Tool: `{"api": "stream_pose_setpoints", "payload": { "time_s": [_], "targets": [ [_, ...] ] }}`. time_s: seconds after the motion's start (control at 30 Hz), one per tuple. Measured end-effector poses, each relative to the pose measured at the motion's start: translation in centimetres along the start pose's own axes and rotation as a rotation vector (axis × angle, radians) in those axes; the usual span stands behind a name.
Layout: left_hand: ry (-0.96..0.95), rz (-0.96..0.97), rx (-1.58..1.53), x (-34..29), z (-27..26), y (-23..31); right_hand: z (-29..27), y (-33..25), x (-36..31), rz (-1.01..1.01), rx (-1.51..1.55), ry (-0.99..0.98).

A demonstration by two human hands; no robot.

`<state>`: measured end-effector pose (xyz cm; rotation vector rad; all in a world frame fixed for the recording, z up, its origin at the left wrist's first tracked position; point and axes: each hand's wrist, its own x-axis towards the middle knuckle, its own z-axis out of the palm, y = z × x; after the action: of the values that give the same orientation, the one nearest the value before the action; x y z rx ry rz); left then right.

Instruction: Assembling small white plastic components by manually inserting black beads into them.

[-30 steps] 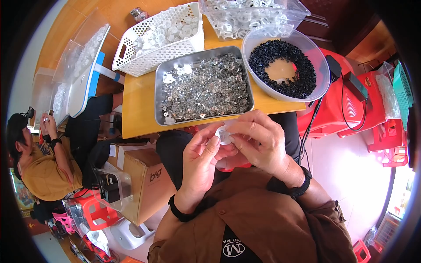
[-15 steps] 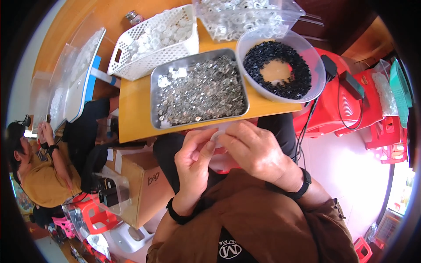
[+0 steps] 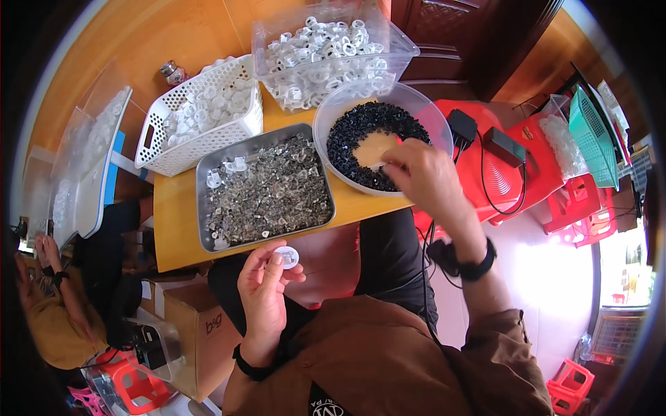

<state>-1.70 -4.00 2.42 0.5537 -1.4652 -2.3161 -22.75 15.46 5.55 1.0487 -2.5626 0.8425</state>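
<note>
My left hand [image 3: 263, 291] pinches a round white plastic piece [image 3: 286, 257] between thumb and fingers, just off the table's front edge. Its face is turned up and a clear or metallic bit shows at its middle. My right hand [image 3: 431, 179] reaches over the near right rim of a clear round bowl [image 3: 375, 147]. Its fingers are pressed together above the bowl's inside, with a small pale sliver at the tips that I cannot make out. Small black pieces [image 3: 343, 142] lie in a ring along the bowl's wall. Left of it, a metal tray [image 3: 203, 218] holds many small shiny pieces [image 3: 270, 191].
Behind the tray stand a white perforated basket [image 3: 208, 150] and a clear bin [image 3: 406, 52], both with white plastic parts, on the wooden table [image 3: 173, 222]. Red stools [image 3: 479, 170] with black adapters [image 3: 505, 146] are right. A co-worker's hands [image 3: 48, 253] show at far left.
My hands were together below the tray; now they are apart. The right has moved to the bowl, while the left keeps the white piece. The view has shifted, so the table sits lower and further left.
</note>
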Motion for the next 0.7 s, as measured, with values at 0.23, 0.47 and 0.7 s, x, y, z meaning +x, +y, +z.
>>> {"api": "stream_pose_setpoints", "payload": {
  "time_s": [0.23, 0.47, 0.7],
  "targets": [
    [-0.035, -0.025, 0.047, -0.1, -0.1, -0.2, 3.3, 7.2, 3.7, 0.114, -0.451, -0.392],
    [-0.01, 0.023, 0.122, -0.4, -0.8, -0.4, 4.6, 6.2, 4.2, 0.057, -0.431, -0.422],
    [0.015, 0.004, 0.127, -0.5, -0.7, 0.0, 5.5, 6.8, 4.7, 0.005, -0.481, -0.463]
  ]
}}
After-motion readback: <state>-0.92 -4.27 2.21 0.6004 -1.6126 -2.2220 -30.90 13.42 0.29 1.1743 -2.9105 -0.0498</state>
